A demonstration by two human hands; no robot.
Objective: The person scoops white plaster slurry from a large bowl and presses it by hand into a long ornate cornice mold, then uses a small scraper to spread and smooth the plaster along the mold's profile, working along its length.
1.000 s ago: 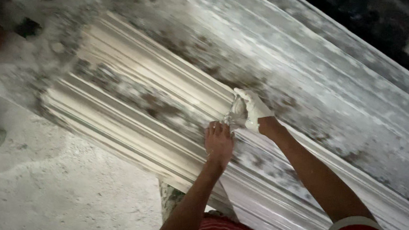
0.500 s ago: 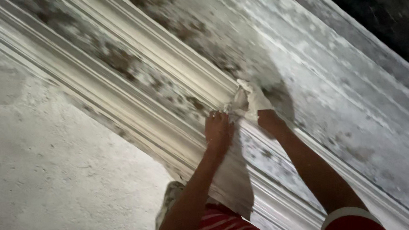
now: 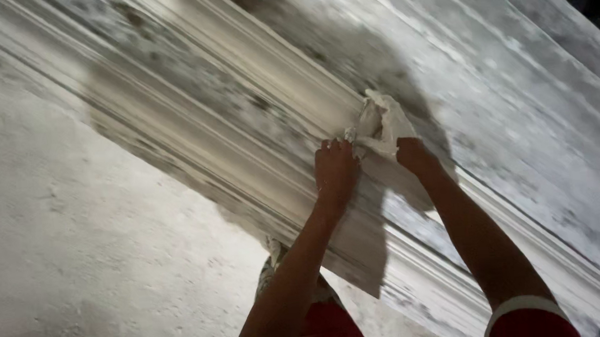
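Concrete floor [image 3: 72,265], grey and rough, fills the left of the view. Beside it lies a long white moulding [image 3: 238,102] with many parallel ridges, stained dark in places. Its long axis runs from the upper left down to the lower right, across the whole picture.

The left hand [image 3: 334,173] rests palm down on the ridges near the middle of the moulding, fingers bent and pressed on the surface, their tips smeared white; it holds nothing that I can see. Just to its right, nearly touching, the right hand [image 3: 407,151] is closed around a lump of white plaster-covered cloth [image 3: 380,123] (cloth or a wad of wet plaster, I cannot tell for sure). The lump lies ahead of the right hand's fingers, against the moulding, so the right hand is the nearer one. Both forearms come up from red sleeves with white cuffs [image 3: 525,311] at the bottom edge. Further right the moulding flattens into a broad grey-white band [image 3: 523,101].
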